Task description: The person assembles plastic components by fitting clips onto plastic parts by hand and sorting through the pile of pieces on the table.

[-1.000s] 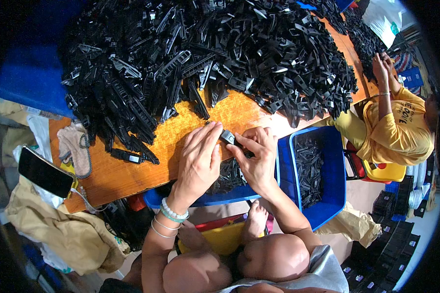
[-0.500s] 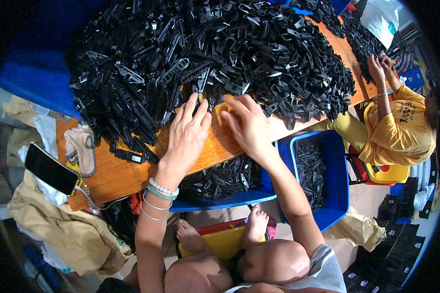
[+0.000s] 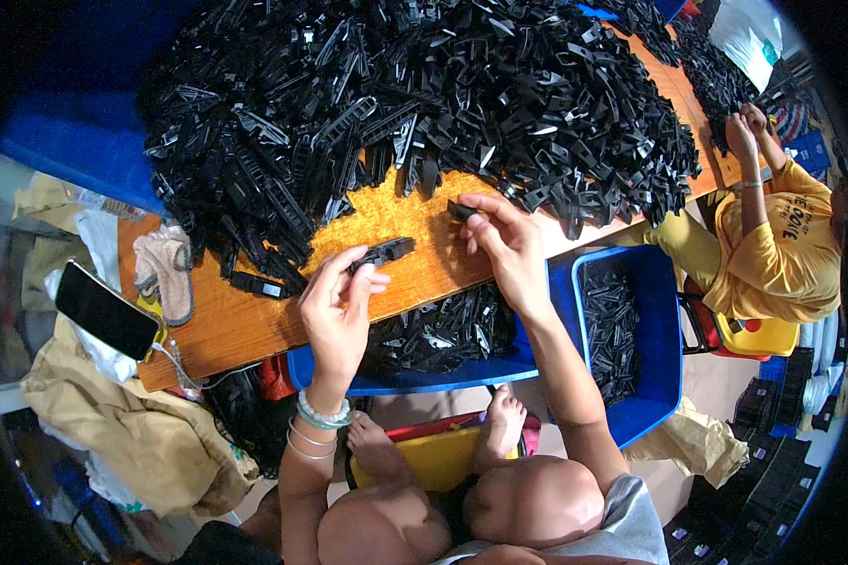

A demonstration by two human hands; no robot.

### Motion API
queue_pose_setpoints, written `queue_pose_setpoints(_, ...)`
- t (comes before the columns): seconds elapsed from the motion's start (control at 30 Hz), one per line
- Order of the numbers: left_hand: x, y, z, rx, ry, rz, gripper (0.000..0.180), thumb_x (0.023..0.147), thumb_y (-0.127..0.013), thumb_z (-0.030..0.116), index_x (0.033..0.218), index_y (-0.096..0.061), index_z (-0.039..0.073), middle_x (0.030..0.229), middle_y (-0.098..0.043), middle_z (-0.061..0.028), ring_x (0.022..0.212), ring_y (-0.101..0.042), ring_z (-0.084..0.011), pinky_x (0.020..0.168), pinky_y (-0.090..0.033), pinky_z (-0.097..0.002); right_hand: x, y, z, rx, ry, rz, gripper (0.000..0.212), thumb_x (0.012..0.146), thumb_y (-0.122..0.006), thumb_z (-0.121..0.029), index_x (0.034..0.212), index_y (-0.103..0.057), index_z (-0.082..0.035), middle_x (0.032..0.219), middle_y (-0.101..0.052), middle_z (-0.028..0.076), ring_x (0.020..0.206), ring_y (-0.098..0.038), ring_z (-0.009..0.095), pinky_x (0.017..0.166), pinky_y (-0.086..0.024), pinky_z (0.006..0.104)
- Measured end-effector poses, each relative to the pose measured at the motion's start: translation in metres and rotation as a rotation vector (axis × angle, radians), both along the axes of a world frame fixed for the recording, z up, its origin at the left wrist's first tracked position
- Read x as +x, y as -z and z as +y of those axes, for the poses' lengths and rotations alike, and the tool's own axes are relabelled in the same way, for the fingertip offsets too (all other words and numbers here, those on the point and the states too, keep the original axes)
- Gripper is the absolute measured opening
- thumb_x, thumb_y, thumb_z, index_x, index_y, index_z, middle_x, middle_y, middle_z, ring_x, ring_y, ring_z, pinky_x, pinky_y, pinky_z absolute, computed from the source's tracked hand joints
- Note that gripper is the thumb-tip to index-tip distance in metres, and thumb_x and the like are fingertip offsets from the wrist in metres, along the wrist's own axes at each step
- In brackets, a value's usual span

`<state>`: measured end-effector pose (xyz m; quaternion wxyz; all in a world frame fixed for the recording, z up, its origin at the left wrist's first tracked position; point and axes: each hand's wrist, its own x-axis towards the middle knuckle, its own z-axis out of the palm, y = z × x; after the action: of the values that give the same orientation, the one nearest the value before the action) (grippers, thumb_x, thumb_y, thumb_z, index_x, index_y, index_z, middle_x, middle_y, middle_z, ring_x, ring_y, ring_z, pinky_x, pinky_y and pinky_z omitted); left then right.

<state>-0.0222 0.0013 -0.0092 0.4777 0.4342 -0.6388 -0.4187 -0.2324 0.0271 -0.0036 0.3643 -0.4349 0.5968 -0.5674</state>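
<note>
A long black plastic part [image 3: 383, 252] is pinched between the thumb and fingers of my left hand [image 3: 337, 299], just above the near edge of the wooden table [image 3: 363, 218]. To its right, my right hand [image 3: 511, 250] grips a smaller black plastic part [image 3: 462, 211], mostly covered by the fingertips. The two parts are apart. Beyond both hands rises a large heap of black plastic parts [image 3: 424, 85], some long and ribbed, others short and angular.
Below the table edge are a blue bin [image 3: 424, 384] and another blue bin [image 3: 667, 377], both with black parts inside. A phone [image 3: 106, 311] and a beige cloth [image 3: 163, 268] lie at the left. A co-worker in yellow [image 3: 777, 250] sits at the right.
Both hands have drawn back from the heap's near edge. The left now holds a long black part and the right a small one. More of the tabletop shows between heap and hands.
</note>
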Motion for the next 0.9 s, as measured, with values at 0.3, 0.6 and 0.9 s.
queue_pose_setpoints(0.3, 0.001, -0.015, 0.000, -0.413, -0.048, -0.728, 0.023, 0.078, -0.074, 0.008, 0.096, -0.062, -0.001, 0.091, -0.058, -0.0139, 0.086, -0.056, -0.0324, 0.079, -0.046, -0.0423, 0.003, -0.018, 0.015, -0.024, -0.242, 0.459, 0.027, 0.087, -0.061, 0.003, 0.112, -0.067, -0.001, 0.099, -0.064, 0.012, 0.095, -0.063, 0.022, 0.085, -0.050, 0.0324)
queue_pose_setpoints(0.6, 0.001, -0.023, -0.026, -0.532, 0.231, -0.674, 0.027, 0.082, -0.063, -0.001, 0.109, -0.064, 0.003, 0.117, -0.058, -0.0147, 0.112, -0.055, -0.0328, 0.093, -0.044, -0.0419, 0.019, -0.010, 0.002, -0.109, -0.123, 0.778, 0.033, 0.080, -0.053, 0.009, 0.107, -0.068, -0.003, 0.109, -0.058, 0.017, 0.097, -0.059, 0.033, 0.088, -0.048, 0.0384)
queue_pose_setpoints(0.9, 0.001, -0.019, -0.024, -0.432, 0.196, -0.579, 0.030, 0.076, -0.073, 0.003, 0.105, -0.065, 0.001, 0.101, -0.058, -0.0140, 0.097, -0.055, -0.0326, 0.086, -0.046, -0.0413, -0.003, -0.013, 0.002, -0.176, -0.336, 1.014, 0.047, 0.075, -0.065, -0.006, 0.121, -0.068, -0.017, 0.125, -0.055, 0.014, 0.109, -0.052, 0.031, 0.095, -0.042, 0.0396)
